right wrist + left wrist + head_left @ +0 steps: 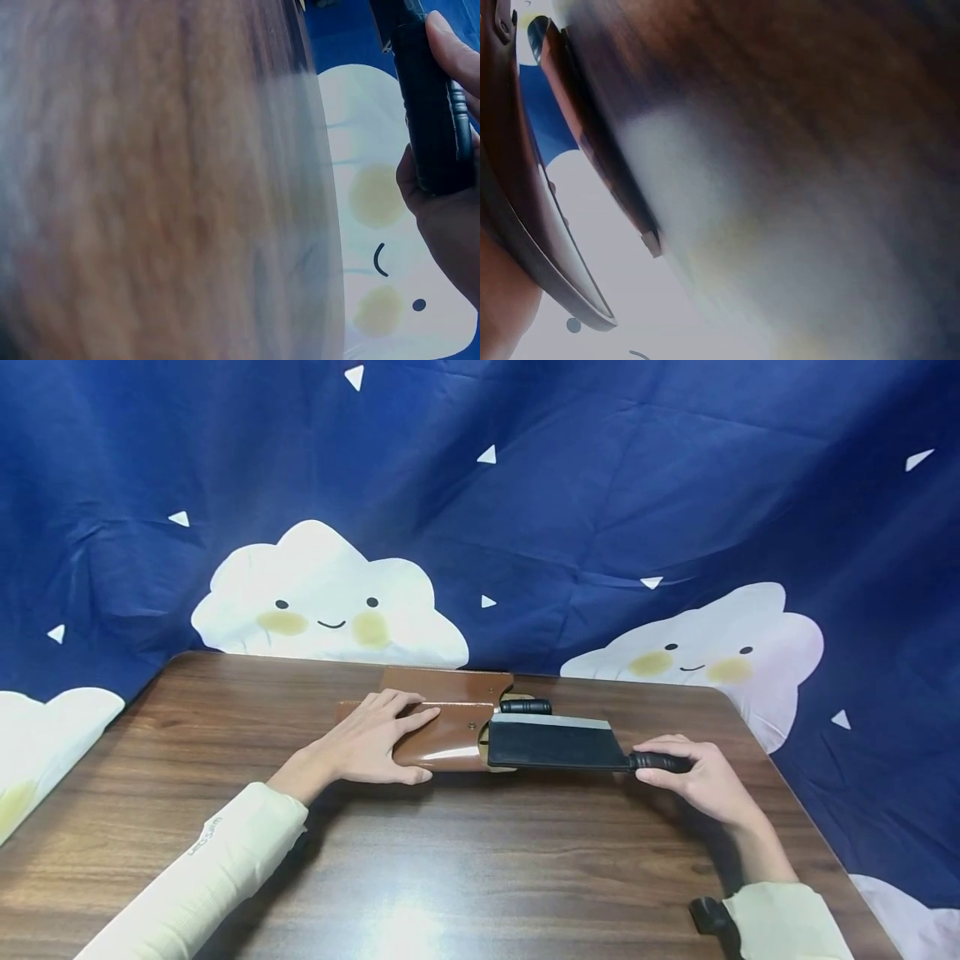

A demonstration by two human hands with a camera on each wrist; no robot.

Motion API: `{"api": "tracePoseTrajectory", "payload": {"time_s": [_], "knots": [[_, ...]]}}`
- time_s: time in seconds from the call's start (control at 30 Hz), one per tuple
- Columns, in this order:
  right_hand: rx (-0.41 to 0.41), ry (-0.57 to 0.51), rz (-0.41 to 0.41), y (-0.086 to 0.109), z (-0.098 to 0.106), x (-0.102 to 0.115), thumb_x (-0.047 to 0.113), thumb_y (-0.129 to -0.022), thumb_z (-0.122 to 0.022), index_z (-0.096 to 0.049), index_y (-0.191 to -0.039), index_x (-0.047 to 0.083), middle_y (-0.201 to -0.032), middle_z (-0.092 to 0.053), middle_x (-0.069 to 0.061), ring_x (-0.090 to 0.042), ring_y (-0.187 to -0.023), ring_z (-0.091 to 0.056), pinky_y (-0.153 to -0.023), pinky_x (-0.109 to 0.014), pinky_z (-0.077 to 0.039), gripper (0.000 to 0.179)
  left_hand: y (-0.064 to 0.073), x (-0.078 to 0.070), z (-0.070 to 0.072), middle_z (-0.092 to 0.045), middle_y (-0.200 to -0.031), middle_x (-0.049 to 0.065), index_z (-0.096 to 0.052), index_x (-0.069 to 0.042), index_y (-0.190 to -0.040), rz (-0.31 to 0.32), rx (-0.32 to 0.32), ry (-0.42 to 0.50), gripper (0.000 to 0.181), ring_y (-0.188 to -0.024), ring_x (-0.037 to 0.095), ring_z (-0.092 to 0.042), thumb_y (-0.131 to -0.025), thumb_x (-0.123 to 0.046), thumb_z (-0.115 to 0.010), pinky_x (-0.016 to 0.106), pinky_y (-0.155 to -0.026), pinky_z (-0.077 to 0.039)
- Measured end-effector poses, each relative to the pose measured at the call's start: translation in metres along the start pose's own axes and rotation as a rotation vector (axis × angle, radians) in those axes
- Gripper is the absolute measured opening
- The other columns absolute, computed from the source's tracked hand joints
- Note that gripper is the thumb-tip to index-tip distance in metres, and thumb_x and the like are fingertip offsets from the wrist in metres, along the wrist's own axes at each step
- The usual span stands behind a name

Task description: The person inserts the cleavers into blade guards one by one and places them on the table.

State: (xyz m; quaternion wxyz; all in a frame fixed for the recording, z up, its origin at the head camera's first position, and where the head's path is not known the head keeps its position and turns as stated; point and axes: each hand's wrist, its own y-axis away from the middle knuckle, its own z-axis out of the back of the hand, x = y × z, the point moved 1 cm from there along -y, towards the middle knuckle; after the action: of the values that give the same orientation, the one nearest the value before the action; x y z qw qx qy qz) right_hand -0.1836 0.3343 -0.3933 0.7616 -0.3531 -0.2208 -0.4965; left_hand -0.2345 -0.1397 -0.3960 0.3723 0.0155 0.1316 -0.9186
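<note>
In the head view, my right hand (708, 777) grips the black handle (435, 112) of a cleaver (558, 743). Its broad dark blade has a silver edge on the far side and points left. The blade's end is at the gaping mouth of a glossy brown leather sheath (450, 739); whether it is inside, I cannot tell. My left hand (375, 739) holds this sheath, fingers across its top and thumb along the near side. Behind lies a second brown sheath (442, 681). A second black handle (525, 706) sticks out to the right at its mouth.
The brown wood-grain table (525, 860) carries everything. Close behind its back edge hangs a dark blue curtain (525, 527) with white clouds and triangles. A black strap device (708, 916) sits at the right wrist.
</note>
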Motion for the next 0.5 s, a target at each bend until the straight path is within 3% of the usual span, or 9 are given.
{"api": "tracePoseTrajectory", "payload": {"time_s": [0.5], "knots": [[-0.004,-0.004,0.007,-0.0047,-0.0085,0.0100,0.005,-0.080,-0.085,-0.077,-0.111,0.001,-0.108,-0.072,-0.010,-0.004,-0.100,-0.060,-0.086,-0.015,-0.043,0.032,0.0001,0.0021,-0.0014,-0.047,-0.144,0.012,-0.050,-0.017,-0.152,-0.011,-0.006,-0.005,0.094,-0.130,0.028,-0.041,-0.078,-0.074,-0.063,0.047,-0.101,-0.036]]}}
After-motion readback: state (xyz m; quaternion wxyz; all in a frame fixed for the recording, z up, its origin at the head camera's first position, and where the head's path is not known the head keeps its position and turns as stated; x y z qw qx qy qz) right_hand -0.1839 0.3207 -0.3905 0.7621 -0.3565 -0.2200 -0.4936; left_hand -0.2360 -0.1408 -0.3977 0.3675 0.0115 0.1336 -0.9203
